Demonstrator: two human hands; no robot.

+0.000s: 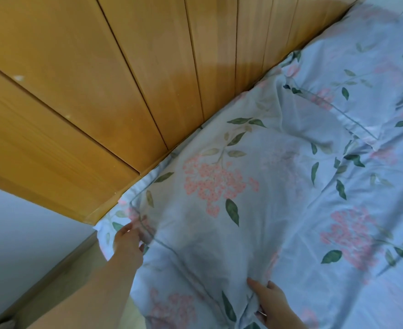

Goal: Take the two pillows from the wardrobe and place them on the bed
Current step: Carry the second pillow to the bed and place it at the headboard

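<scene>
We see a wooden headboard (115, 74) of orange-brown vertical planks filling the upper left. Below it at the left lies a pale wall (22, 236), edged by what may be a wooden skirting strip (60, 274), though the view there is blurred.

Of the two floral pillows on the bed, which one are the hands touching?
The nearer pillow, by the headboard's left end: left hand at its corner, right hand at its lower edge. The farther pillow lies untouched.
</scene>
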